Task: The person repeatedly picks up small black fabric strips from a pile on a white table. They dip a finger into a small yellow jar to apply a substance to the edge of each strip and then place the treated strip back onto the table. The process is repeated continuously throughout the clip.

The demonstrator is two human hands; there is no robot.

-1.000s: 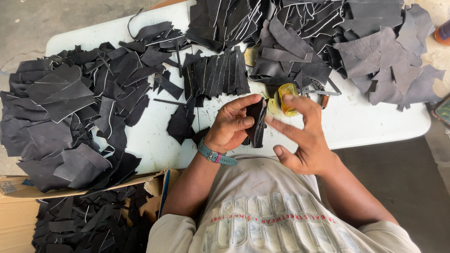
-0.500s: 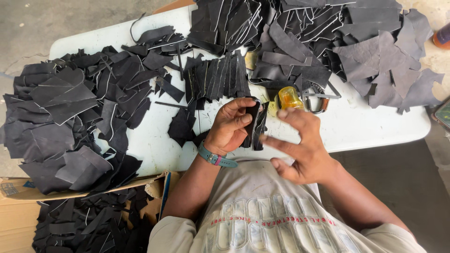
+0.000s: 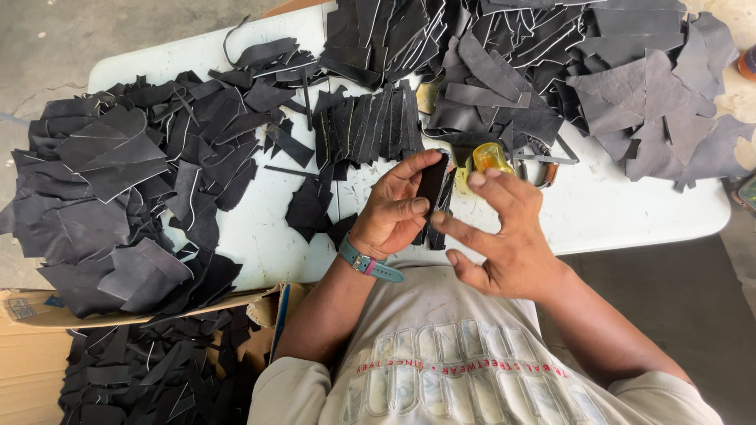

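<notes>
A white plastic table [image 3: 630, 212] on a grey concrete floor [image 3: 94, 31] is heaped with black leather offcuts [image 3: 126, 181], and more fill a brown cardboard box [image 3: 31, 315] below its edge. The left hand [image 3: 390, 212] is clamped on a narrow black leather strip [image 3: 431, 185], held upright above the table's near edge. The right hand [image 3: 500, 236] hovers just beside it, fingers spread and holding nothing.

The left hand [image 3: 392, 211] is held over the near edge of the worktop [image 3: 614, 212], fingers [image 3: 409, 167] curled in a grip. The right hand [image 3: 504, 236] is raised just beside it, fingers spread, nothing gripped.
</notes>
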